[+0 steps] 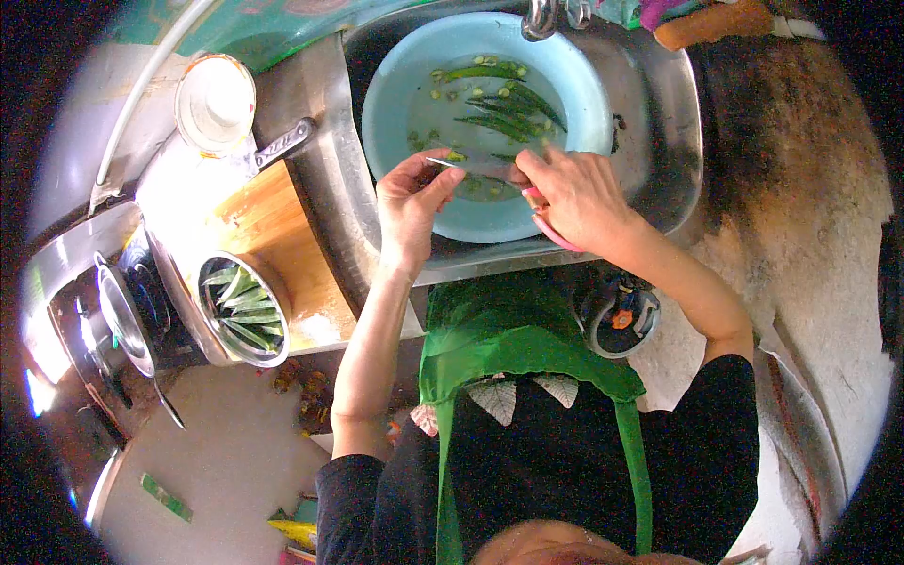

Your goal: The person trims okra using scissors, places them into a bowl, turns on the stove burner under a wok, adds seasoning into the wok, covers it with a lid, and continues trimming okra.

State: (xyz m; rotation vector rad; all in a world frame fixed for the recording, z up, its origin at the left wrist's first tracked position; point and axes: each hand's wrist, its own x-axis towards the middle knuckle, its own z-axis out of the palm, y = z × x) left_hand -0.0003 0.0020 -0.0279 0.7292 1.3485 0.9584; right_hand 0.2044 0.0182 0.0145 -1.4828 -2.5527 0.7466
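Observation:
My left hand [414,193] pinches an okra pod over the near left part of a blue basin; a little green shows at the fingertips, beside a thin pale strip I cannot identify. My right hand [574,193] is closed around pink-handled scissors [556,234], their blades blurred and pointing left toward my left hand. Below, in the water of the blue basin [386,104], lie several green okra pods [504,118] and small cut okra ends [436,94]. The basin stands in a metal sink [659,132].
Left of the sink, a metal bowl [284,330] of cut green pieces sits by a wooden cutting board [282,221]. A knife [287,141] and a white bowl [215,104] lie beyond. The faucet [540,19] overhangs the basin. A pan [125,315] stands far left.

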